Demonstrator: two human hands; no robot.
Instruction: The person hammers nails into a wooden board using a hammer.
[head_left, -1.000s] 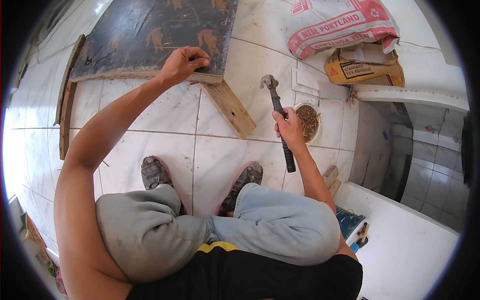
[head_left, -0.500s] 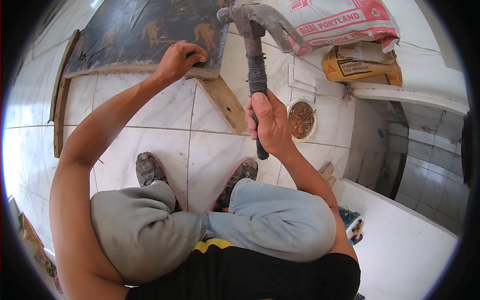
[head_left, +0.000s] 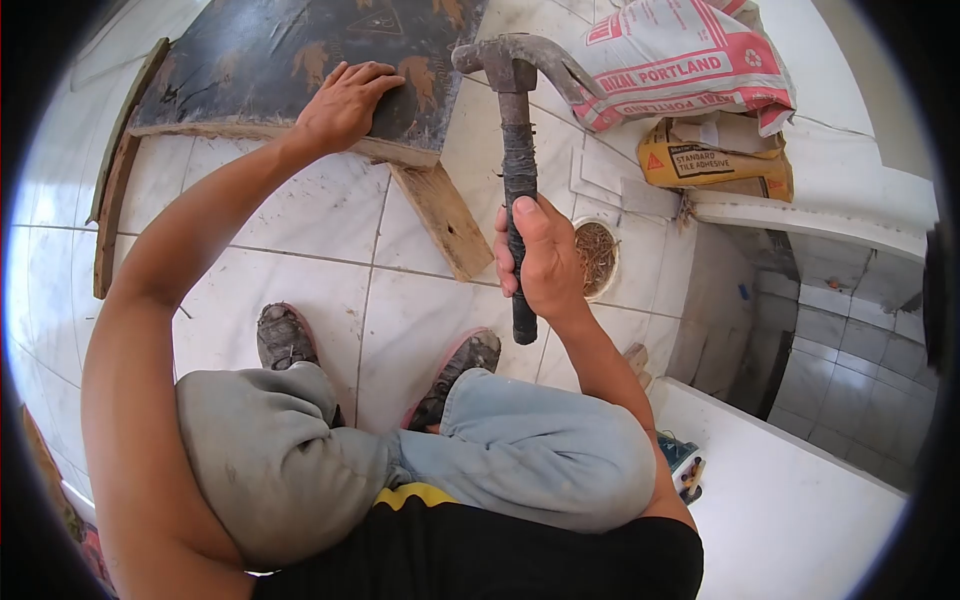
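Hammer (head_left: 515, 120) stays raised at upper centre, right hand (head_left: 543, 258) clamped on its handle — left hand (head_left: 345, 100) now flattened, fingers spread, on plywood (head_left: 270, 60).

Board (head_left: 300, 60) cut off at the top edge, its near corner hidden under the left hand (head_left: 345, 100); hammer (head_left: 515, 150) grip hidden inside the right hand (head_left: 540, 260); lettering on the cement bag (head_left: 690, 60) partly hidden behind the hammer's claw; bowl (head_left: 597, 255) contents too small to tell.
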